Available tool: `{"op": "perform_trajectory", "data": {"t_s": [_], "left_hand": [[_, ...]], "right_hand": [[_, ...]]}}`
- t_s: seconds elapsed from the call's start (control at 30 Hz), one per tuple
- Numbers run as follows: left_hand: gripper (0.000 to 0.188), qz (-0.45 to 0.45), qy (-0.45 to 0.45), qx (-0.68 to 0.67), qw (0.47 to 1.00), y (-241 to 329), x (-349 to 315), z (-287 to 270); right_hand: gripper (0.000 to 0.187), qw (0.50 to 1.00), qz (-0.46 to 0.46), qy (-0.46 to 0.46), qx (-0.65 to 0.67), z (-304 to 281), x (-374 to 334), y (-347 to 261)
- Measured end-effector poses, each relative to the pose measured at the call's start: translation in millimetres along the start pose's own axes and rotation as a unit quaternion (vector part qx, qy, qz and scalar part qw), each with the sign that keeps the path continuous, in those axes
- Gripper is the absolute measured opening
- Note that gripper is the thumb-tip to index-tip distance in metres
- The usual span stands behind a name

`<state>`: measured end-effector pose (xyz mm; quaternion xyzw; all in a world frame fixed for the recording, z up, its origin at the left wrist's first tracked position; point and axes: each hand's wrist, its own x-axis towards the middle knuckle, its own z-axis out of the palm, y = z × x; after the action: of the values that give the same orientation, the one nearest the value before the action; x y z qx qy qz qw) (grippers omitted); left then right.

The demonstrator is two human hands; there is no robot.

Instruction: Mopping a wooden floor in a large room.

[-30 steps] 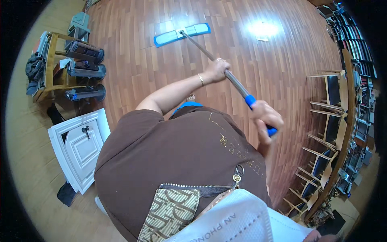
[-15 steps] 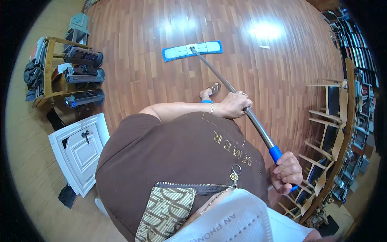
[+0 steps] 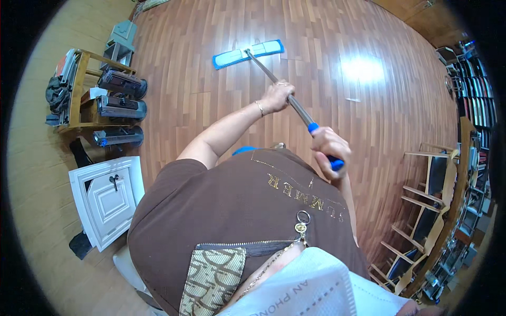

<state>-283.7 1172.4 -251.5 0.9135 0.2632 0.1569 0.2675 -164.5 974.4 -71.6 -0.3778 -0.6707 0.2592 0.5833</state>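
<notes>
"What takes up most of the view?"
"The wood-plank floor (image 3: 184, 89). Chairs (image 3: 437, 176) line the right side and a wooden rack (image 3: 79, 84) stands at the left, both well apart from the flat mop (image 3: 262, 67)."
"Where is that exactly?"
"Ahead of the person, slanting from upper left down toward the body. Its mop pad (image 3: 226, 59) lies out on the boards, broad side down, probably so its whole face meets them."
"And the hands?"
"Spaced along the handle, I'd judge for leverage: one guiding, one steadying the end. The left hand (image 3: 276, 98) is clamped around the metal pole (image 3: 301, 111), fingers curled in. The right hand (image 3: 330, 146), slightly blurred, is wrapped around the blue grip (image 3: 337, 164), whose end pokes out below it."
"Any gap in either?"
"None that I can see. Smallest of all, a thin bracelet (image 3: 259, 108) circles the left wrist."
</notes>
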Motion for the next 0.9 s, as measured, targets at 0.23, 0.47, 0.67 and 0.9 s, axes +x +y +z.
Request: {"op": "perform_trajectory", "data": {"t_s": [0.23,0.47,0.67,0.9], "left_hand": [[0.027,-0.11,-0.029,0.067,0.991,-37.4,21.3,2.0],[0.004,0.033,-0.135,0.161,0.977,45.0,66.4,-9.4],[0.003,0.18,-0.167,-0.085,0.966,76.6,89.9,15.8],[0.012,0.186,-0.183,-0.127,0.957,39.9,152.7,3.6]], "right_hand": [[0.016,0.987,0.094,-0.109,-0.075,-6.0,8.3,31.5],[0.015,0.991,0.121,-0.019,-0.052,-75.4,12.0,-31.3],[0.034,0.987,-0.038,-0.058,0.143,-120.9,21.9,-54.0],[0.033,0.977,-0.087,0.174,0.086,-109.5,55.1,-10.9]]}}
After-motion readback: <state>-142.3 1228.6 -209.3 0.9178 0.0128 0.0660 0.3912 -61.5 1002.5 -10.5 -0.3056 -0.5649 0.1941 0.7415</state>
